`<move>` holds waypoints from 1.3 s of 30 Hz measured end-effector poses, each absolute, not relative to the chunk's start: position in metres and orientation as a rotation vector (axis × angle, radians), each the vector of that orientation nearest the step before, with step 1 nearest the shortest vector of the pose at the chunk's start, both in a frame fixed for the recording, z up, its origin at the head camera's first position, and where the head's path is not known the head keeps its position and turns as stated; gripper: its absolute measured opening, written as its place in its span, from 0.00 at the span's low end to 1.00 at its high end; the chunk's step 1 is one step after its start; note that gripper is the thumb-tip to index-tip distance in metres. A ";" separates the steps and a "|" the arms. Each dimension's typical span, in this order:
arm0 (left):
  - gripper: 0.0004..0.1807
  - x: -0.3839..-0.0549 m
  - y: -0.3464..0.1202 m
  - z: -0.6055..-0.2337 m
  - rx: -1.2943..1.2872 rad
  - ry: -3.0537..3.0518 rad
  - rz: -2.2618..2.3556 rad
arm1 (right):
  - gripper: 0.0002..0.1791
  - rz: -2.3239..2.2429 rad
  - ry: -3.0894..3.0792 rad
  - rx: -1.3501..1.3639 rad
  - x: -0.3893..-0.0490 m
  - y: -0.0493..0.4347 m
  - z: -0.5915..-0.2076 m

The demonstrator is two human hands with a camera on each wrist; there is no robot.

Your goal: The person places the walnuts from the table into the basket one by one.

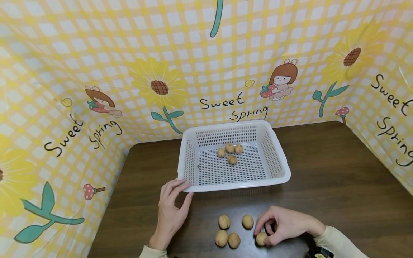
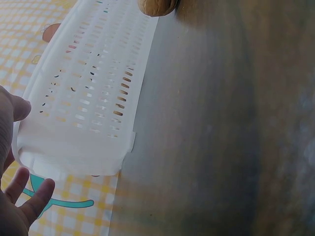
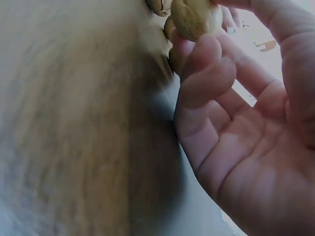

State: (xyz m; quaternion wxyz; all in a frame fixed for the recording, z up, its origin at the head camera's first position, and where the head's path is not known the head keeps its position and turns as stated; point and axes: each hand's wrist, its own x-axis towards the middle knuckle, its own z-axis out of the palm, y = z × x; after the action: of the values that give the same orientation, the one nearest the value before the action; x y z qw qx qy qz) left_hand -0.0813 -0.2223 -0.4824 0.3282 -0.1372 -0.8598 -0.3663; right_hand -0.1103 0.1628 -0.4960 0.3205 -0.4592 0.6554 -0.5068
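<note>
My right hand (image 1: 285, 225) pinches a walnut (image 1: 261, 239) between thumb and fingers, low over the table. In the right wrist view the same walnut (image 3: 197, 17) shows at the fingertips. Several loose walnuts lie left of that hand, among them one walnut (image 1: 247, 221) close to its fingers. With loosely bent fingers, my left hand (image 1: 172, 211) touches the front left corner of a white plastic basket (image 1: 235, 185). In the left wrist view its thumb lies against the basket's rim and two fingertips (image 2: 44, 189) stand apart from it. Several walnuts (image 1: 229, 148) sit inside the basket.
The dark wooden table (image 1: 338, 172) extends to both sides of the basket. A yellow checked cloth (image 1: 206, 71) with printed flowers and lettering hangs behind and at the sides. A dark wrist device (image 1: 319, 252) is strapped at the right wrist.
</note>
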 end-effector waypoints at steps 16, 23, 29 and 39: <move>0.16 -0.080 -0.223 -0.483 -0.352 -2.257 -0.970 | 0.10 -1.369 1.879 -1.304 -0.123 0.161 -0.441; 0.15 -0.080 -0.222 -0.482 -0.344 -2.261 -0.963 | 0.08 -1.230 2.061 -1.290 -0.135 0.165 -0.390; 0.15 -0.081 -0.222 -0.482 -0.335 -2.270 -0.965 | 0.09 -1.092 2.250 -1.208 -0.160 0.165 -0.349; 0.17 -0.081 -0.222 -0.481 -0.375 -2.220 -0.943 | 0.13 -1.024 2.433 -1.047 -0.226 0.151 -0.313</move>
State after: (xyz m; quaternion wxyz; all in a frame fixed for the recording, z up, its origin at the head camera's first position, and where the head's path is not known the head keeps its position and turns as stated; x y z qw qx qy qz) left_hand -0.0808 -0.2222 -0.4812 0.3433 -0.1443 -0.8541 -0.3631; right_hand -0.2255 0.1506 -0.3127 0.1503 -0.3645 0.8470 -0.3567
